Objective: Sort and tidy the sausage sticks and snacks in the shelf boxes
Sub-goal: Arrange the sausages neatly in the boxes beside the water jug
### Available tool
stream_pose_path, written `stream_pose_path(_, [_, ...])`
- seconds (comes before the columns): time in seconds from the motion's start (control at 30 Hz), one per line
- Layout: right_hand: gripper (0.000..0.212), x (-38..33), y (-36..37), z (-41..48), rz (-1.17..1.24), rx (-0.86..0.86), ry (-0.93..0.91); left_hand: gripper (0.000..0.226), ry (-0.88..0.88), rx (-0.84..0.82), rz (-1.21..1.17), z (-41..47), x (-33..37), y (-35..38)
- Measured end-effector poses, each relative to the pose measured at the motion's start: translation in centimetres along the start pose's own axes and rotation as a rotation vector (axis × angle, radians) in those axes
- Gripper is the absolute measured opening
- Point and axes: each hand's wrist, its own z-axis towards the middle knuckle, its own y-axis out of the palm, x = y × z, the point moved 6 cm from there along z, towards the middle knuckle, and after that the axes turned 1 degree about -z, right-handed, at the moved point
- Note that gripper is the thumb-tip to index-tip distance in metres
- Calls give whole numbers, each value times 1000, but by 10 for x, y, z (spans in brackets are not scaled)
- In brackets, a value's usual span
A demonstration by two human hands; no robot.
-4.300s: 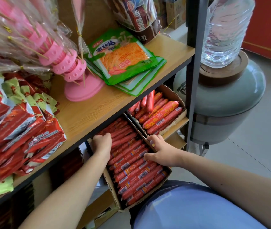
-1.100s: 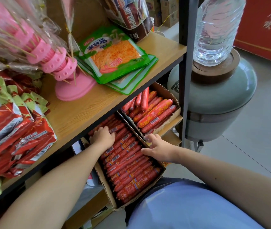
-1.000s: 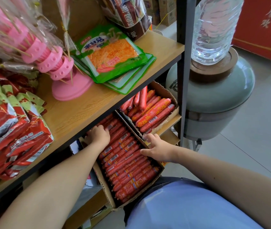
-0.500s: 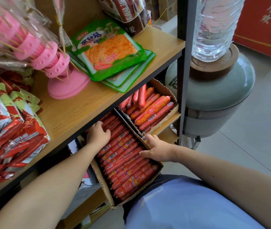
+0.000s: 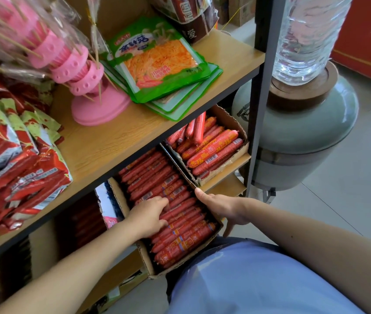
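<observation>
Inside nearer box (image 5: 148,265), sausage sticks (image 5: 181,239) lie crosswise

Red sausage sticks (image 5: 171,200) packed flat in cardboard box (image 5: 145,257), lower shelf

Fingers spread, left hand (image 5: 150,217) rests flat; right hand (image 5: 222,207) grips the box (image 5: 146,260) rim.

left hand (image 5: 150,215): I've drawn it back from under the shelf (image 5: 134,141) edge to mid-box, fingers now spread over the sausages (image 5: 180,236) | right hand (image 5: 222,208): moved off the sausages to grip the right wall of the box (image 5: 145,257), thumb along the rim, fingers down the outside
</observation>
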Motion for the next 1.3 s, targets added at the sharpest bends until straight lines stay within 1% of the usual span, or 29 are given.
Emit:
stream_pose_path(0.2, [60, -2, 1, -2, -8, -3, 10, 18, 31, 130, 190, -11, -4, -13])
stream_pose_path(0.27, [64, -2, -1, -4, -15, 12, -13, 15, 45, 177, 239, -12, -11, -22])
stream_pose_path(0.33, [64, -1, -2, -4, -19, 31, -33, 17, 17, 253, 254, -10, -23, -35])
stream_pose_path(0.4, [57, 0, -2, 1, -20, 34, -35, 18, -31, 354, 231, -3, -35, -50])
stream_pose_path(0.43, [59, 2, -1, 3, -14, 33, -18, 19, -59, 392, 217, 2, -38, -54])
stream_pose_path(0.47, [66, 0, 0, 5, -12, 38, -9, 21, -91, 418, 216, 6, -42, -61])
stream_pose_path(0.5, [74, 1, 0, 5, -14, 36, 8, 24, -135, 423, 214, 12, -45, -62])
stream_pose_path(0.53, [79, 1, 0, 6, -9, 36, 7, 31, -202, 415, 201, 18, -51, -64])
stream_pose_path(0.6, [75, 0, 1, 6, -8, 31, -5, 46, -345, 348, 138, 26, -63, -61])
stream_pose_path(0.63, [77, 1, 1, 6, -9, 40, -7, 49, -373, 320, 121, 30, -66, -59])
stream_pose_path(0.7, [89, 3, -1, 7, -17, 68, -9, 45, -367, 329, 97, 37, -68, -57])
stream_pose_path(0.73, [89, 4, -2, 8, -18, 78, -9, 42, -379, 350, 74, 38, -69, -60])
stream_pose_path(0.8, [84, 4, -3, 8, -17, 85, -16, 39, -455, 373, 28, 41, -79, -61])
stream_pose_path(0.87, [80, 4, -3, 8, -8, 83, -32, 41, -583, 363, -24, 40, -95, -61])
stream_pose_path(0.93, [83, 4, -4, 10, -2, 88, -43, 44, -674, 366, -61, 40, -105, -60])
stream_pose_path(0.97, [87, 4, -4, 10, -1, 86, -41, 42, -673, 384, -77, 40, -103, -62])
stream_pose_path(1.03, [99, 4, -2, 13, 13, 71, -37, 29, -613, 437, -133, 39, -87, -69])
stream_pose_path(1.07, [105, 4, -2, 13, 20, 66, -36, 27, -547, 471, -172, 39, -75, -73])
stream_pose_path(1.1, [102, 4, -2, 13, 30, 63, -37, 26, -465, 481, -216, 40, -63, -76])
stream_pose_path(1.13, [89, 2, -3, 12, 53, 66, -42, 24, -361, 455, -275, 39, -48, -76])
stream_pose_path(1.17, [74, 2, -2, 10, 79, 56, -38, 22, -238, 389, -319, 37, -30, -74])
stream_pose_path(1.2, [68, 3, -2, 11, 107, 50, -33, 20, -105, 305, -336, 33, -11, -69])
stream_pose_path(1.23, [72, 4, -3, 11, 131, 43, -29, 19, 14, 208, -332, 28, 8, -60])
stream_pose_path(1.3, [90, 5, -3, 13, 161, 57, -11, 18, 170, -30, -262, 14, 41, -39])
